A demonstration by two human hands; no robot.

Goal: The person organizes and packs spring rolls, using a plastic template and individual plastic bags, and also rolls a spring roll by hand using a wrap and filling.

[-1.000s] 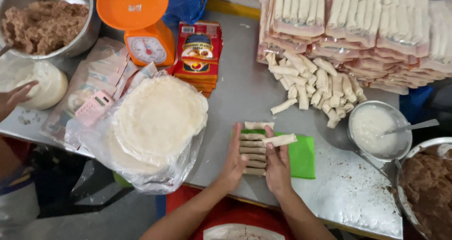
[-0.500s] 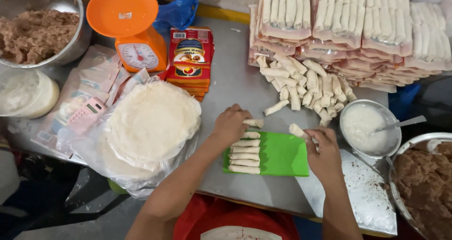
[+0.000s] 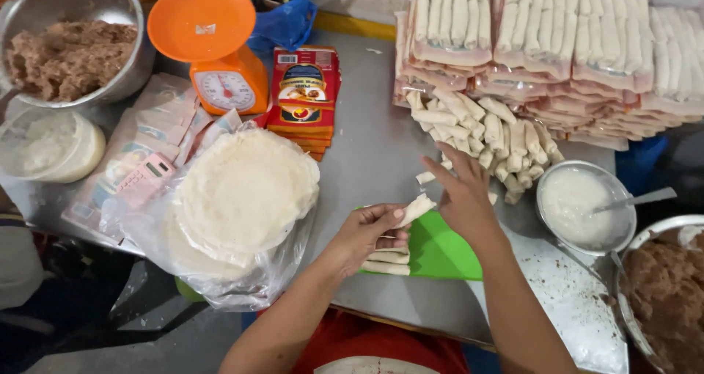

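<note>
My left hand [image 3: 365, 236] holds one pale spring roll [image 3: 416, 207] by its end, just above the green cutting board [image 3: 440, 255]. A short row of finished rolls [image 3: 387, 258] lies on that board under the hand. My right hand [image 3: 463, 196] hovers with fingers spread over the board's far edge, reaching toward the loose pile of rolls [image 3: 484, 136]; it holds nothing that I can see. One stray roll [image 3: 425, 177] lies on the metal table beside its fingers.
A stack of round wrappers [image 3: 246, 191] in clear plastic sits left. An orange scale [image 3: 220, 59], red packets [image 3: 304, 95], a pink calculator [image 3: 143, 180], bagged roll packs [image 3: 557, 44], a paste bowl with spoon [image 3: 583, 205], and two filling bowls [image 3: 70, 40] [image 3: 664, 286] surround them.
My left hand has picked a roll up off the board. My right hand has let go of the roll it carried and moved left toward the loose pile.
</note>
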